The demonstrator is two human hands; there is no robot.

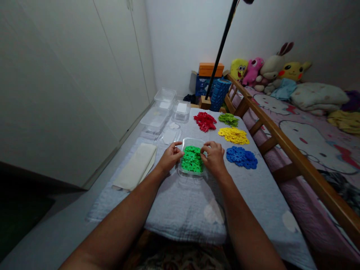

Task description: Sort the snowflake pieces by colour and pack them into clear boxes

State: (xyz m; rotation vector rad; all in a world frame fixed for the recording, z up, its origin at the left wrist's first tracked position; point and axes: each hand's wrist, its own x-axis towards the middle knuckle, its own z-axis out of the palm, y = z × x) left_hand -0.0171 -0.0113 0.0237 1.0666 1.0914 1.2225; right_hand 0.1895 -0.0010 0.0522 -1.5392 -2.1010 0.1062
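Note:
A clear plastic container (190,141) full of dark green snowflake pieces (192,159) rests on the grey blanket (185,202) in front of me. My left hand (170,156) grips its left rim with curled fingers. At the opposite rim, my right hand (215,157) is closed on the container as well. Beyond and to the right lie loose piles: blue pieces (242,157) nearest my right hand, yellow pieces (233,135), light green pieces (228,119) and red pieces (205,121).
Empty clear containers (165,98) and lids (169,135) sit at the back left. A folded cream cloth (137,166) lies left. A wooden bed rail (284,140) runs along the right, with plush toys (270,69) on the bed. A black pole (221,48) stands behind.

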